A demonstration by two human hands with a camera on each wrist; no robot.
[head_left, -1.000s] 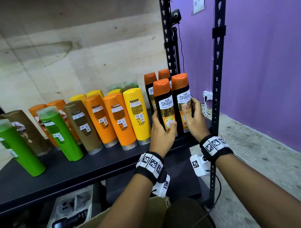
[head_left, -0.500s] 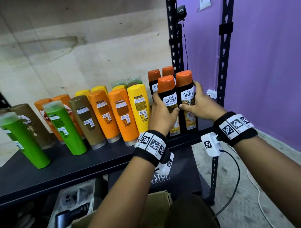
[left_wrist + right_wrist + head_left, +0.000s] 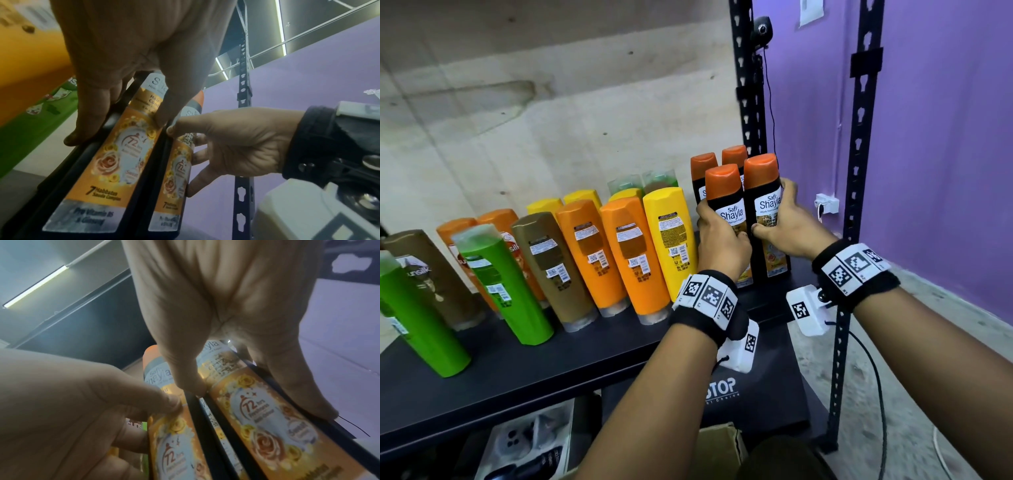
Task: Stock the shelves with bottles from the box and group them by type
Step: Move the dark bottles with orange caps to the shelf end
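Standing side by side on the shelf, two black bottles are gripped by left hand and right hand, probably for grouping.

Black shelf: bottles standing, apparently grouped by colour.

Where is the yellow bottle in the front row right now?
In the head view, the yellow bottle stands mid-shelf, between an orange bottle and the left hand.
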